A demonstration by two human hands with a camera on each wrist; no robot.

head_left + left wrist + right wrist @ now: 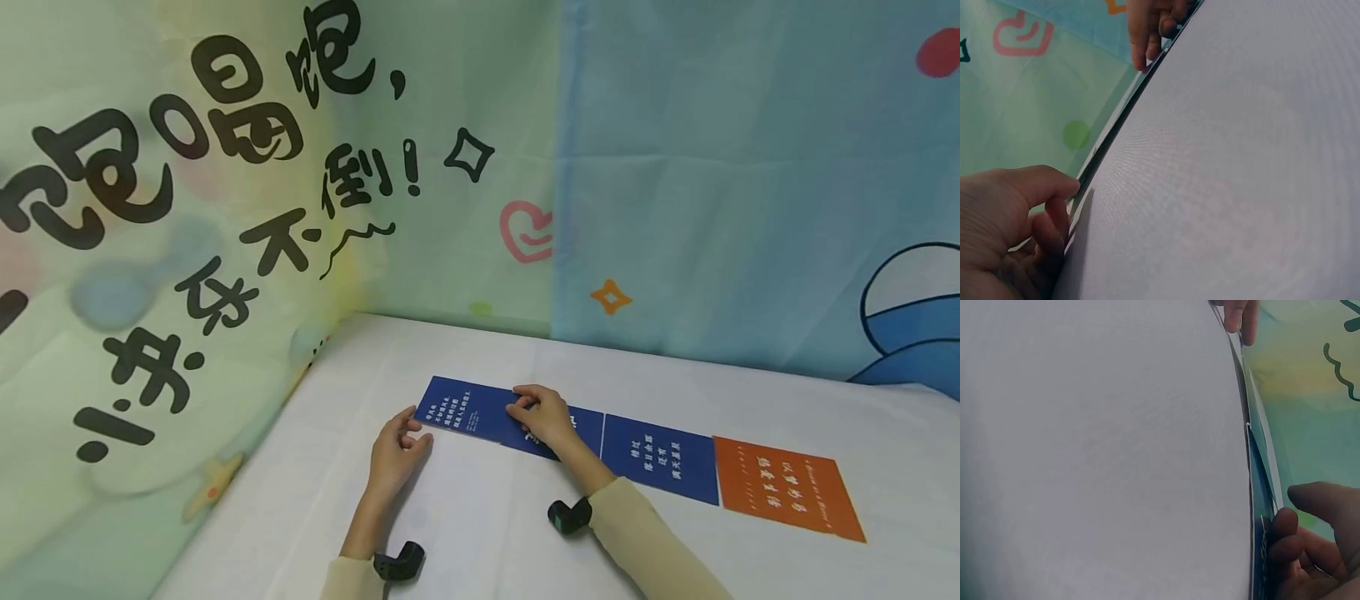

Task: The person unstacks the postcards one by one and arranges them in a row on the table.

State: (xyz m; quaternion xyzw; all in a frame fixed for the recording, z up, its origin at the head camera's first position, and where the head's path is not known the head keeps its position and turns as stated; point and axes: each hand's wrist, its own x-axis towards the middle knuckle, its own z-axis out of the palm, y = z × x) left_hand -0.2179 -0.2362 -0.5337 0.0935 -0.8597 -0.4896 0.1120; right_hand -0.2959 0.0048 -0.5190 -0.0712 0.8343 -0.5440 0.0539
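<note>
card text point(450, 414) too small, forearms cropped

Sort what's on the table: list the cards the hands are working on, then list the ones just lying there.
In hand:
- leftmost blue card, its near left corner at the left hand
- second blue card, partly under the right hand, overlapped by the leftmost card

Lying about:
- third blue card, untouched
- orange card, at the right end of the row

Left hand point(395, 454) fingers curled, right hand point(542, 415) palm down, both forearms extended forward
</note>
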